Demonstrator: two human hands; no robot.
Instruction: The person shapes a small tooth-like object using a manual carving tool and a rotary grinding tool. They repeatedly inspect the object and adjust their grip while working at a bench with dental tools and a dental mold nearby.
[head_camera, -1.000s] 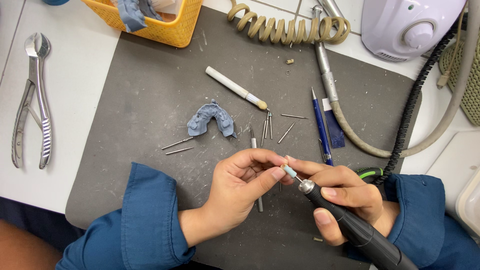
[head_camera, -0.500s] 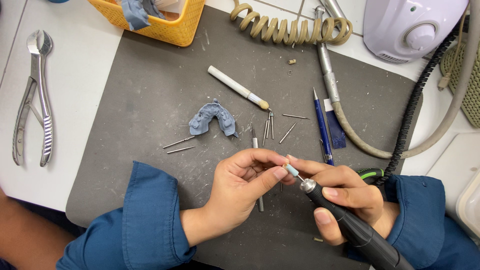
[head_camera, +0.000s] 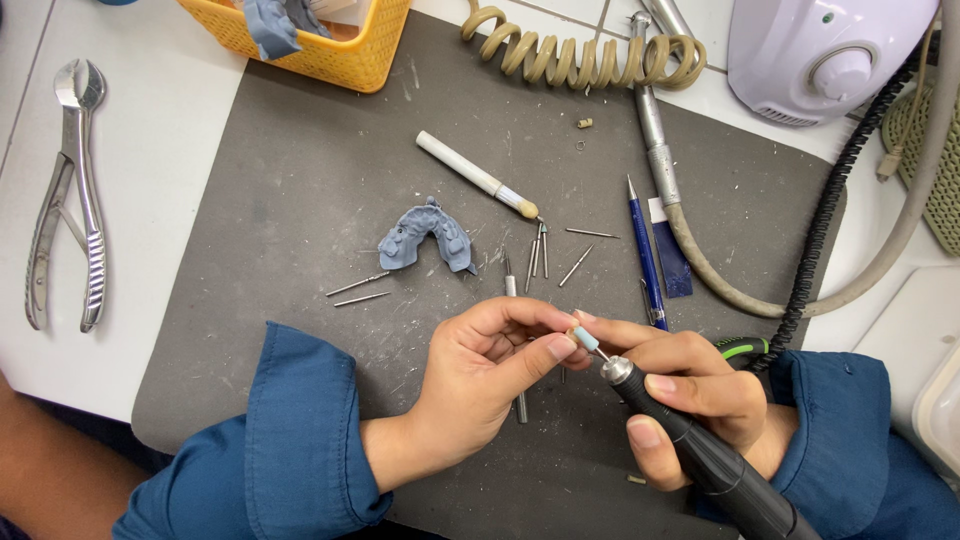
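My right hand (head_camera: 690, 395) grips a black rotary handpiece (head_camera: 700, 455) whose metal nose carries a small pale-blue bur (head_camera: 586, 340). My left hand (head_camera: 490, 375) pinches that bur tip between thumb and forefinger. Both hands hover over a dark grey work mat (head_camera: 300, 200). A blue dental cast (head_camera: 428, 236), shaped like a horseshoe, lies on the mat just above my left hand. Several thin metal burs (head_camera: 540, 255) are scattered around it.
Steel pliers (head_camera: 70, 200) lie on the white table at far left. A yellow basket (head_camera: 320, 40) sits at the top. A white-handled tool (head_camera: 475, 175), a blue pen (head_camera: 645, 250), a coiled hose (head_camera: 580, 55) and a pale purple motor unit (head_camera: 825, 55) lie to the right.
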